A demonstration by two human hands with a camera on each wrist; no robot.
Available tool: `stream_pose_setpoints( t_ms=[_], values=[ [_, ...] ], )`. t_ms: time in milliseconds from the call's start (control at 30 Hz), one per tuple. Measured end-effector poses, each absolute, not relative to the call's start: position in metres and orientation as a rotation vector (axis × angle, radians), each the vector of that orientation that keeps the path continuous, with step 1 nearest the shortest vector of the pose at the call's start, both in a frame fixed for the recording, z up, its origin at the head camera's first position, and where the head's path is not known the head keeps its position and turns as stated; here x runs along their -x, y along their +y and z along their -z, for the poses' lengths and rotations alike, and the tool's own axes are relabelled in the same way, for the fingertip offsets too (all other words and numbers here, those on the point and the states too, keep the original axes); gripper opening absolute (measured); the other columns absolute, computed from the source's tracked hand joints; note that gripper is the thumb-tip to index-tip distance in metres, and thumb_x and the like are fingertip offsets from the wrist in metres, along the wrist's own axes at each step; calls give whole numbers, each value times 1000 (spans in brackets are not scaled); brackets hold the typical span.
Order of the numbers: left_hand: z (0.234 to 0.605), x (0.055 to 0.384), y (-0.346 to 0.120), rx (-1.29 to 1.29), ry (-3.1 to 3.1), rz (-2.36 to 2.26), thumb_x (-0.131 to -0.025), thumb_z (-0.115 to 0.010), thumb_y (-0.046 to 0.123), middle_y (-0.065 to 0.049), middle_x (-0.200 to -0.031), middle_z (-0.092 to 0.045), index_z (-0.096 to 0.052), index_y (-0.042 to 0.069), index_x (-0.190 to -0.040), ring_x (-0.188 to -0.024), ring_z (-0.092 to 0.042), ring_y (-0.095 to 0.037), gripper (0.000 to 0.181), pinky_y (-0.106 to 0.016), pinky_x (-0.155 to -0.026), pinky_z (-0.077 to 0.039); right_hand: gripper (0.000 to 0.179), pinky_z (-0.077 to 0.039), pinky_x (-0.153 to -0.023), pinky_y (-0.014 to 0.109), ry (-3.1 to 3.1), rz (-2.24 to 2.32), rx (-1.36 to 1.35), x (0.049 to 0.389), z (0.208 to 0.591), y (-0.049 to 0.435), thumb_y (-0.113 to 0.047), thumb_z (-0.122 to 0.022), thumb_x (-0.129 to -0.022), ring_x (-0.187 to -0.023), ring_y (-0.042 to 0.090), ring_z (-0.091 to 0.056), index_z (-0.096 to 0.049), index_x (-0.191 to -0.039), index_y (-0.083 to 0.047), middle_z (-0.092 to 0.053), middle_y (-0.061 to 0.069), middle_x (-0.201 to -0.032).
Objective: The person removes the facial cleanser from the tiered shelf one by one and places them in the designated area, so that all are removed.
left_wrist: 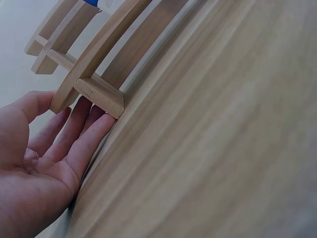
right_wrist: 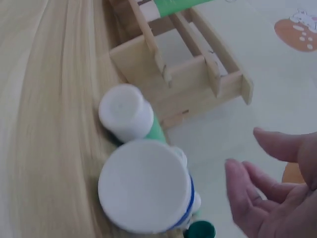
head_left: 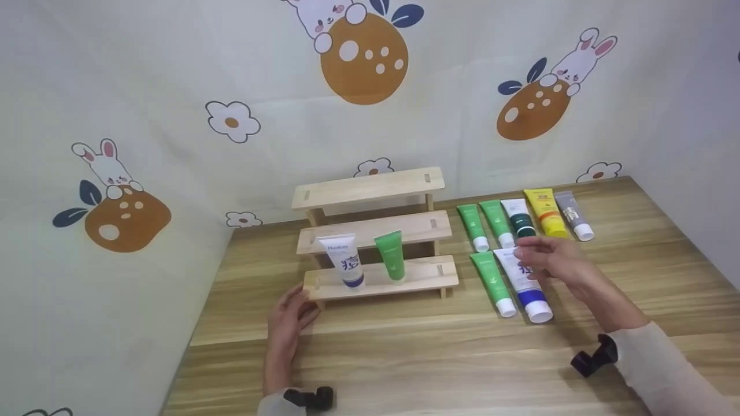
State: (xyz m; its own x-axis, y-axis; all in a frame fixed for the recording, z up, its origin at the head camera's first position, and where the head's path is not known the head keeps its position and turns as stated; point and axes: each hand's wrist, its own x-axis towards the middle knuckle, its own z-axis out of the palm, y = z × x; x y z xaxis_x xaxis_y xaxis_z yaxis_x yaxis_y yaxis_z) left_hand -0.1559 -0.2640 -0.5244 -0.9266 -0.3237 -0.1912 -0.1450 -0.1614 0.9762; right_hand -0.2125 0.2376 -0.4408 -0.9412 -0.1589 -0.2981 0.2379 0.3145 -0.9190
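My left hand (head_left: 285,323) holds the left end of the lowest step of a three-step wooden display rack (head_left: 370,188). In the left wrist view, the thumb lies against the board's end and the other fingers reach under it beside the rack's leg (left_wrist: 101,96). On that step stand a white tube with a blue band (head_left: 344,260) and a green tube (head_left: 391,257). My right hand (head_left: 558,263) hovers over a larger white tube (head_left: 523,283) lying on the table. Its thumb and fingers are apart in the right wrist view, with nothing between them.
Beside the large white tube lies a green tube (head_left: 491,283). Behind them is a row of two green tubes (head_left: 471,225), a white and dark-green tube (head_left: 516,214), a yellow tube (head_left: 543,211) and a grey tube (head_left: 572,214). A patterned curtain (head_left: 451,127) backs the wooden table (head_left: 404,358).
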Motion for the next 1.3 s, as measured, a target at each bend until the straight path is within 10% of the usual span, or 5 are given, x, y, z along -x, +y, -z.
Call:
stream_pose_setpoints(
  t_ms=[733,1300],
  values=[
    [524,156,-264,-558,-1976,2228,-100,-60,17,-12,-109,-68,-48,-4,-143,-93,-71,-17,49,-31,-88,-64,56,-57,-103,34,1929,2070,162,223,435,167,-29,-68,-96,-113,8,-63,-48,-141,-2,-66,-9,-121],
    [526,158,-265,-574,-1967,2259,-102,-58,16,-14,-114,-67,-45,-3,-145,-94,-70,-16,49,-31,-89,-64,51,-55,-107,35,1697,2193,300,221,432,108,-13,-66,-96,-126,22,-59,-47,-141,3,-61,9,-133]
  ],
)
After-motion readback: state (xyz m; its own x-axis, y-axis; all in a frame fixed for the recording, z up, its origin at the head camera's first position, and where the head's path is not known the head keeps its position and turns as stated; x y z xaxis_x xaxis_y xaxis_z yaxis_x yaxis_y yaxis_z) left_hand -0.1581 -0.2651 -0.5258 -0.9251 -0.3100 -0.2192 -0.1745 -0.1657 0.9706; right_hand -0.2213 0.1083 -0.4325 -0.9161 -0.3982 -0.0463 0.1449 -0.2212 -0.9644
